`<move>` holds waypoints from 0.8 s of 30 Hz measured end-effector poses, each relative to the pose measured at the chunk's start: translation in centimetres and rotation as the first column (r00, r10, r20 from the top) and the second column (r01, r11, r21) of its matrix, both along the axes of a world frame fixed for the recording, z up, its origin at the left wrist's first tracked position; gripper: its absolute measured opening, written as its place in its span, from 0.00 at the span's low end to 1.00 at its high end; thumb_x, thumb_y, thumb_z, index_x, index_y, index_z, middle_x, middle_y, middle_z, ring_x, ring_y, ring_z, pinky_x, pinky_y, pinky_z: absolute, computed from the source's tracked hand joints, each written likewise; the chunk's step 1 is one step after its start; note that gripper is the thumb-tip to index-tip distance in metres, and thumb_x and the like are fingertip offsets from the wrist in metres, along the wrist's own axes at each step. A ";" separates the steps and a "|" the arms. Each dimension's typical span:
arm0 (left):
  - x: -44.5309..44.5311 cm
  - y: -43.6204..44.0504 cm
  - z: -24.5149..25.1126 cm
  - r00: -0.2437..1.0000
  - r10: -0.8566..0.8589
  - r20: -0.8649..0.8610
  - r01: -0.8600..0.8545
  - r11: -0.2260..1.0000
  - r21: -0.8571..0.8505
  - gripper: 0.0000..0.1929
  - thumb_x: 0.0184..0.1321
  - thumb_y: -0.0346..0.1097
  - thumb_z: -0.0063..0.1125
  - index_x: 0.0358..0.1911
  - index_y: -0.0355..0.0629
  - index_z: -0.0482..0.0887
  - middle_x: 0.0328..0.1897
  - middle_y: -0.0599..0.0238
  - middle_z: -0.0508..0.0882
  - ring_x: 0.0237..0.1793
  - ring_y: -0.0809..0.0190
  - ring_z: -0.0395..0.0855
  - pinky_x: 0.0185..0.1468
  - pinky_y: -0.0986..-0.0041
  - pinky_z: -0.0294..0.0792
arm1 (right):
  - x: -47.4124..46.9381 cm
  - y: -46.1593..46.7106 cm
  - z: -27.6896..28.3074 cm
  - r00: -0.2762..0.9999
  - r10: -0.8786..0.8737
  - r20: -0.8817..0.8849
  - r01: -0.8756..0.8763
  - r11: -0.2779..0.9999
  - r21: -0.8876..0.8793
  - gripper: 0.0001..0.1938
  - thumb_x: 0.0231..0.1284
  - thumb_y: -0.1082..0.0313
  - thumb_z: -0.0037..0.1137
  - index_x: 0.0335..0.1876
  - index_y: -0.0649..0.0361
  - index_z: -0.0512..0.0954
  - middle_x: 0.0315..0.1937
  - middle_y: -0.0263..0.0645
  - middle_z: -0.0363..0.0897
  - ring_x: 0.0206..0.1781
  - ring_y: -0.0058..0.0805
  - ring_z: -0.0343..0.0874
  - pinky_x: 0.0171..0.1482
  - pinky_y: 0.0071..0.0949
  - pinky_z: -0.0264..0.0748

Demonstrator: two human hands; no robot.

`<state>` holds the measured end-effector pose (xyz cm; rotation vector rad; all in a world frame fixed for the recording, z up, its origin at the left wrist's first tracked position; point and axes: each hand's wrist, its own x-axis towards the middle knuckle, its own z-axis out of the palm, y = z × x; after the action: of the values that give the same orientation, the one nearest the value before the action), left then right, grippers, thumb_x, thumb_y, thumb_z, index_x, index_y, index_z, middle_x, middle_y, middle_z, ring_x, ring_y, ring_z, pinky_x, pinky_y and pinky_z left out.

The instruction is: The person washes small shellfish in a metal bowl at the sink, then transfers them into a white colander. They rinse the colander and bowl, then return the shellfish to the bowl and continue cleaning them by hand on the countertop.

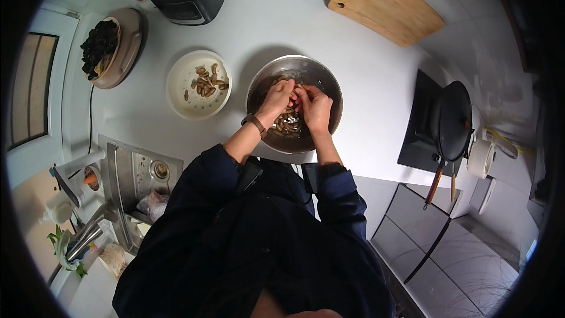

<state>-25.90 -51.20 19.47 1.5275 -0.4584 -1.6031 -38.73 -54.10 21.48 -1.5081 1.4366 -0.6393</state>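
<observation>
A steel pot point(329, 130) stands on the white counter in front of me, with water and many small brown oval pieces point(287, 128), perhaps insect pupae, in it. Over the pot, my left hand point(279, 97) and my right hand point(315, 106) meet fingertip to fingertip, pinching a small brown piece between them; the fingers partly hide it. A brown strap circles my left wrist. To the left of the pot, a cream perforated bowl point(176, 92) holds several of the same brown pieces point(205, 84).
A black blender point(190, 4) stands at the back left, near a bowl of dark food point(101, 48). A wooden cutting board point(384, 4) lies at the back right. A black pan point(452, 119) is by the hob point(410, 141) at right. The steel sink point(128, 176) is at lower left.
</observation>
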 end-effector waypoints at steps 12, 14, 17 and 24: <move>-0.6 0.5 0.1 0.987 0.151 -0.048 -0.155 0.982 -0.110 0.08 0.71 0.40 0.56 0.43 0.43 0.80 0.33 0.72 0.82 0.34 0.75 0.78 0.36 0.82 0.67 | -1.0 -0.7 -0.1 0.986 0.142 0.091 -0.125 0.977 -0.174 0.09 0.61 0.74 0.64 0.45 0.65 0.85 0.31 0.48 0.86 0.32 0.33 0.86 0.40 0.26 0.79; -0.5 0.6 0.2 0.984 0.144 -0.103 -0.156 0.980 -0.120 0.08 0.71 0.40 0.55 0.43 0.43 0.80 0.34 0.72 0.82 0.36 0.74 0.79 0.37 0.80 0.69 | -1.0 -0.9 -0.7 0.975 0.071 0.213 -0.065 0.997 -0.035 0.09 0.61 0.74 0.63 0.45 0.64 0.85 0.31 0.46 0.86 0.31 0.30 0.85 0.40 0.25 0.79; -0.5 0.5 0.4 0.977 0.196 -0.086 -0.203 0.976 -0.082 0.08 0.72 0.39 0.52 0.43 0.43 0.79 0.40 0.67 0.84 0.41 0.69 0.82 0.43 0.76 0.73 | -1.2 -1.3 -1.1 0.991 -0.022 0.131 0.014 0.998 0.061 0.06 0.61 0.72 0.64 0.40 0.64 0.86 0.31 0.42 0.86 0.31 0.25 0.83 0.39 0.24 0.79; 0.8 0.0 1.2 0.817 0.402 -0.413 -0.474 0.877 -0.083 0.06 0.67 0.38 0.50 0.39 0.44 0.76 0.42 0.61 0.83 0.48 0.57 0.83 0.51 0.64 0.75 | -0.8 0.4 -0.6 0.712 0.297 -0.637 -0.495 0.855 -0.155 0.24 0.55 0.63 0.67 0.59 0.55 0.77 0.53 0.43 0.77 0.56 0.45 0.74 0.59 0.40 0.72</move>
<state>-25.08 -51.22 20.69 1.0426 -0.0187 -1.3955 -39.49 -53.71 20.93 -2.3524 1.4041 -0.1077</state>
